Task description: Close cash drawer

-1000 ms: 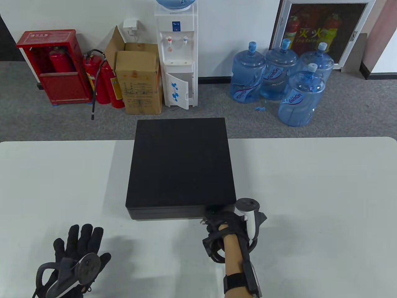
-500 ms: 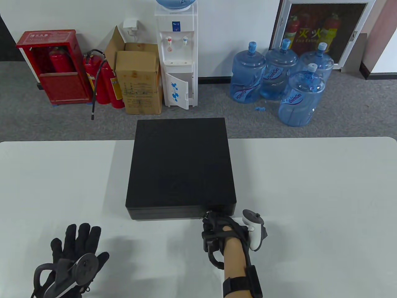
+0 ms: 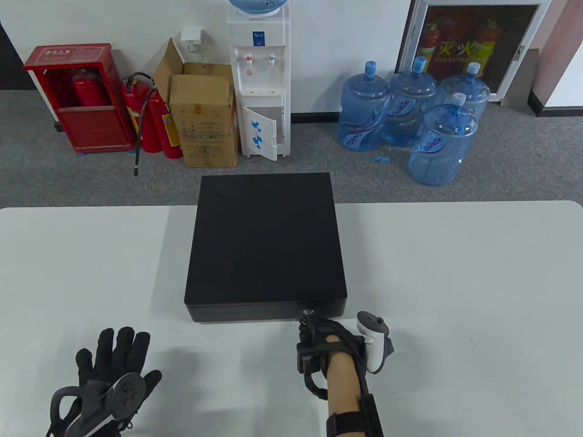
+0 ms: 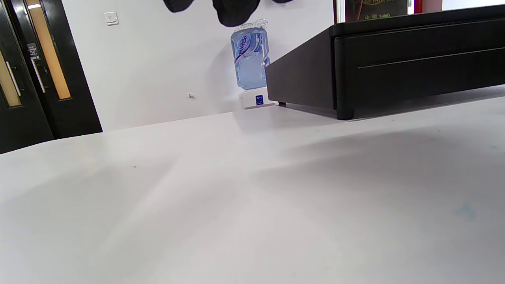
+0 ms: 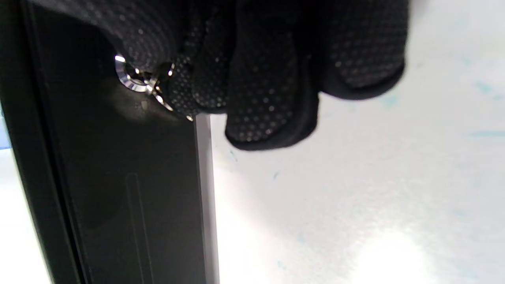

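The black cash drawer point(image 3: 266, 241) stands mid-table with its drawer front flush with the case; it also shows in the left wrist view point(image 4: 414, 67) and the right wrist view point(image 5: 118, 177). A silver lock point(image 3: 309, 312) sits at the right of the front point(image 5: 132, 77). My right hand point(image 3: 316, 330) is curled just before the lock, and its fingers point(image 5: 268, 98) pinch a small silver key point(image 5: 163, 100) whose tip is at the lock. My left hand point(image 3: 114, 355) lies flat on the table with fingers spread, empty; its fingertips point(image 4: 236, 12) show at the top edge.
The white table point(image 3: 455, 273) spreads to both sides of the drawer. Beyond its far edge, on the floor, stand a water dispenser point(image 3: 259, 82), cardboard boxes point(image 3: 205, 118), fire extinguishers point(image 3: 155, 118) and several water jugs point(image 3: 410, 114).
My right hand has drawn back a little from the drawer front toward me, so the lock now shows in the table view. The left hand has barely moved.
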A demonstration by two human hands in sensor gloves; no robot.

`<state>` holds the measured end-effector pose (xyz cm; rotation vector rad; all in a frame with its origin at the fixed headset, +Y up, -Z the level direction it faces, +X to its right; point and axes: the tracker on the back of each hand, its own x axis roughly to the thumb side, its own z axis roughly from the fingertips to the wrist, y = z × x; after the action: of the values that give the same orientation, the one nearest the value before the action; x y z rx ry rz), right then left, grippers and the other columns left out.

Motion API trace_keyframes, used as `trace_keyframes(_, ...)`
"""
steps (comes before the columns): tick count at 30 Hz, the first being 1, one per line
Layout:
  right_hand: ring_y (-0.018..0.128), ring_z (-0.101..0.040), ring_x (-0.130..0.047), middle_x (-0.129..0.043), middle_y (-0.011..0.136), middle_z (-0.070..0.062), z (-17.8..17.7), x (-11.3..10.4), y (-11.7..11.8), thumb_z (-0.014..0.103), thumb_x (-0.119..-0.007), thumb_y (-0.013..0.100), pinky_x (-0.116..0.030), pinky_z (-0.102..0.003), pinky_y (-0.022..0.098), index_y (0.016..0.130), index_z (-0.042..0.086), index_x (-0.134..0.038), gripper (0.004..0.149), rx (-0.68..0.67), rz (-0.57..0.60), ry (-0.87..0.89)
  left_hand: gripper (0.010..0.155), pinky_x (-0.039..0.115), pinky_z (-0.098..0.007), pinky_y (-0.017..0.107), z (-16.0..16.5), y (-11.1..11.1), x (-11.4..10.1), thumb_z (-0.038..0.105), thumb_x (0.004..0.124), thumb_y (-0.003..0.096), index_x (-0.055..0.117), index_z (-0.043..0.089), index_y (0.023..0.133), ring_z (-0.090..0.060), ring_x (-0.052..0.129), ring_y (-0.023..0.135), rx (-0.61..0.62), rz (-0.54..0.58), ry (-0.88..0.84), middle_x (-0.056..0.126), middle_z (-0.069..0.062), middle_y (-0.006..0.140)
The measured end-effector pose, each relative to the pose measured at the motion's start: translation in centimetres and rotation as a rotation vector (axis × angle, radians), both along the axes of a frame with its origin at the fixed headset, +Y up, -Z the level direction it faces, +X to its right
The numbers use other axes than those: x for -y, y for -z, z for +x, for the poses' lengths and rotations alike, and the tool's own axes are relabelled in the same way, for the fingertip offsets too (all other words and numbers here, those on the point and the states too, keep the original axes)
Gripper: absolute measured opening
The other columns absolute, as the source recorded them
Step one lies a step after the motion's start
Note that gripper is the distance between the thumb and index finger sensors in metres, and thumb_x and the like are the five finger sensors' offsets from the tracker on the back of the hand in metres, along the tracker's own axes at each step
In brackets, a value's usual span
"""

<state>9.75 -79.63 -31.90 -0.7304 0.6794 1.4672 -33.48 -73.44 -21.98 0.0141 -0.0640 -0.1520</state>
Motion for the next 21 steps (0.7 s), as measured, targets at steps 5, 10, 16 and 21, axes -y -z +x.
trace_keyframes(5,0.035,-0.011,-0.105,-0.098,0.065,0.002,1.1,-1.1,-0.6,0.048,-0.071,0.045,-0.089,-0.036,0.037,0.077,0.029,-0.091,0.043,-0.013,0.044,0.027,0.081,0.034,-0.074,0.076,0.0,0.0,0.0,0.069,0.045,0.0501,0.025,0.031,0.119,-0.045,0.030,0.120,0.001,0.004,0.005,0.036,-0.010,0.130)
trace_keyframes(10,0.036,-0.013,-0.105,-0.098,0.064,0.001,2.7,-2.8,-1.2,0.050,-0.073,0.044,-0.089,-0.038,0.037,0.075,0.026,-0.092,0.043,-0.047,0.089,0.001,0.081,0.034,-0.074,0.076,0.0,0.0,-0.1,0.069,0.045,0.0501,0.025,0.032,0.119,-0.045,0.030,0.120,-0.003,0.013,0.012,0.035,-0.010,0.130)
trace_keyframes(16,0.037,-0.014,-0.105,-0.099,0.064,0.001,4.6,-5.3,-2.3,0.052,-0.081,0.040,-0.089,-0.039,0.038,0.072,0.029,-0.093,0.041,-0.028,0.187,-0.076,0.081,0.034,-0.074,0.076,0.0,-0.1,-0.1,0.069,0.045,0.0501,0.025,0.031,0.119,-0.045,0.030,0.120,0.000,0.025,0.014,0.035,-0.010,0.130)
trace_keyframes(21,0.037,-0.014,-0.105,-0.098,0.065,0.001,5.9,-6.6,-3.4,0.052,-0.084,0.038,-0.089,-0.039,0.038,0.071,0.029,-0.092,0.041,-0.010,0.275,-0.091,0.081,0.034,-0.074,0.076,0.0,-0.1,0.0,0.069,0.045,0.0501,0.025,0.032,0.119,-0.045,0.030,0.120,0.000,0.019,0.008,0.035,-0.010,0.130)
